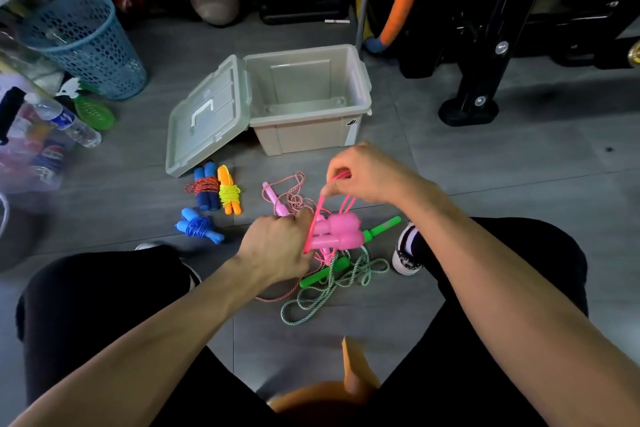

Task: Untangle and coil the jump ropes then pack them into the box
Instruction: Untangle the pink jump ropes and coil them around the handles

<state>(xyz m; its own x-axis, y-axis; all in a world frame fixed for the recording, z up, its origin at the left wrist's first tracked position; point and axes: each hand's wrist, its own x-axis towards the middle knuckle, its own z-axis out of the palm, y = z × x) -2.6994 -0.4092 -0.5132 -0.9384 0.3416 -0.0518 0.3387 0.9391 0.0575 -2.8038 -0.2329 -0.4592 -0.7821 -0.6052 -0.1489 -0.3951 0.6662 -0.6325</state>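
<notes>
Left hand (277,246): back turned to the camera, fingers curled toward the pink handles (337,232), apparently holding them; fingertips hidden behind the hand, exact hold not discernible

Right hand (363,175): raised above the handles, thumb and forefinger pinching loops of the pink cord (327,199), which runs taut down to the handles; remaining fingers curled

Pink handles: two, side by side, held above the floor between the hands

Green jump rope (332,291): loose on the floor tiles below the hands, green-and-white cord in open loops; one green handle (382,227) partly hidden behind the pink handles, the other lying near the cord

Pink-and-white rope (294,199): loose, tangled, just beyond the left hand; one pale pink handle visible, its end hidden behind the hand; a strand reappearing below the left wrist

Coiled ropes, floor, left of the hands: blue-handled with red-and-blue cord (204,189); orange-handled with yellow cord (229,192), just beside it; all-blue bundle (198,226), nearer the knee

Storage box (308,97): beige, open, beyond the hands; no rope visible inside; lid (207,118) hinged back to the left, its edge resting on the floor

Blue mesh basket (86,45): far left, upper rim blurred

Plastic bottle (64,120): lying at left edge among blurred, unidentifiable items

Orange shape at bottom centre: out of focus, not identifiable
</notes>
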